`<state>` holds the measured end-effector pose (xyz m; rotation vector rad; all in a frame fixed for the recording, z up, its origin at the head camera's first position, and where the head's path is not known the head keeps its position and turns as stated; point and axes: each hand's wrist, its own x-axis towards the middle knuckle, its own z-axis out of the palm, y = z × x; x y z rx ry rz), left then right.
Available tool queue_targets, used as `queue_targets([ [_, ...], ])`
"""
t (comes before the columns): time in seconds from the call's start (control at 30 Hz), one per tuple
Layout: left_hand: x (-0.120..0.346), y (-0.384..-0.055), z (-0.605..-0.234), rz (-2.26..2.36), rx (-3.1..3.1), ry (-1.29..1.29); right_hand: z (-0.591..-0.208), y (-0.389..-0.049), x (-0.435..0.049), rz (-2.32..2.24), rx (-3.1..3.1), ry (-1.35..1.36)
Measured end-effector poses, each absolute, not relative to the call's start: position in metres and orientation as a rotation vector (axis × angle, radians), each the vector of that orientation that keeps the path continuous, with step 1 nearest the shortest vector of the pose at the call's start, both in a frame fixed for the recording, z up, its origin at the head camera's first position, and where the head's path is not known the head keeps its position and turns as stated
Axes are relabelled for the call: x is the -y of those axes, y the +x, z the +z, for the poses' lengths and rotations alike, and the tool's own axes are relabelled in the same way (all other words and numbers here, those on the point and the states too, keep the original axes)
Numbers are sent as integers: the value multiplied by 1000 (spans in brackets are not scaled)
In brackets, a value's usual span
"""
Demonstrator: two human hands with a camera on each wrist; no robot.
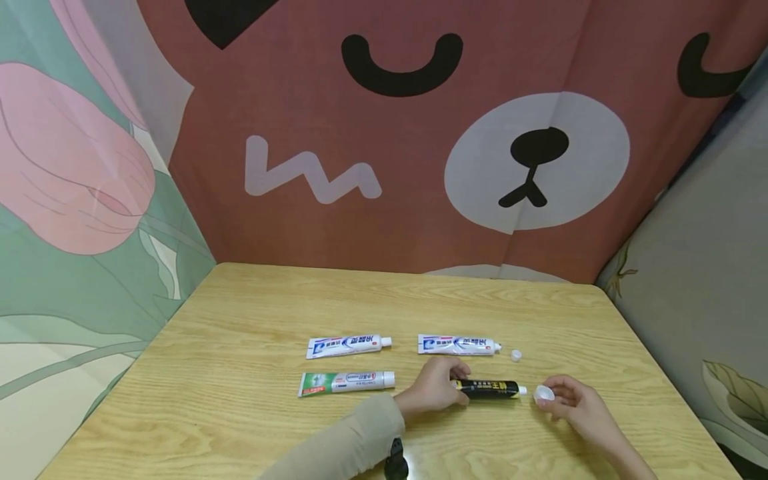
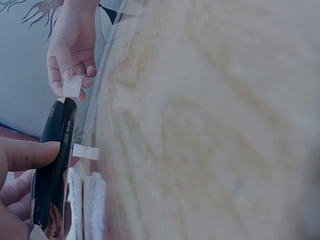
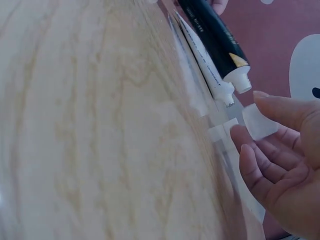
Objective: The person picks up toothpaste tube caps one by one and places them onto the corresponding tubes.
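Observation:
My left hand (image 1: 437,385) grips a black toothpaste tube (image 1: 489,389) by its rear part, thumb on one side and fingers on the other. The tube's white threaded nozzle (image 3: 241,81) is bare and points right. Just off that nozzle, my right hand (image 1: 577,405) pinches a white cap (image 1: 544,393) between thumb and fingertips. A narrow gap separates cap and nozzle in the right wrist view. Behind the black tube lies a white and blue toothpaste tube (image 1: 457,345) with its nozzle uncovered, and a small white cap (image 1: 516,356) rests beside it.
Left of my left hand lie a capped white and blue tube (image 1: 345,345) and a capped green and white tube (image 1: 348,382). A dark object (image 1: 396,460) shows near my left sleeve. Printed cloth (image 1: 408,220) hangs behind the wooden table (image 1: 240,320).

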<state>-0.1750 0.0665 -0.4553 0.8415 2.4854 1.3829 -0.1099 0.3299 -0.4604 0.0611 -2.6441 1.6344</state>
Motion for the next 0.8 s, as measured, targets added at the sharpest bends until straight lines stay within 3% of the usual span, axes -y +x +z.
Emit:
queue_targets([
  [0.43,-68,-171,-446,1417,-2502,1004,-459,-111,-326,1523,2667,7],
  [0.8,-68,-169,-444,1433,-2465,1009,-451,-109,-327,1804,2624,328],
])
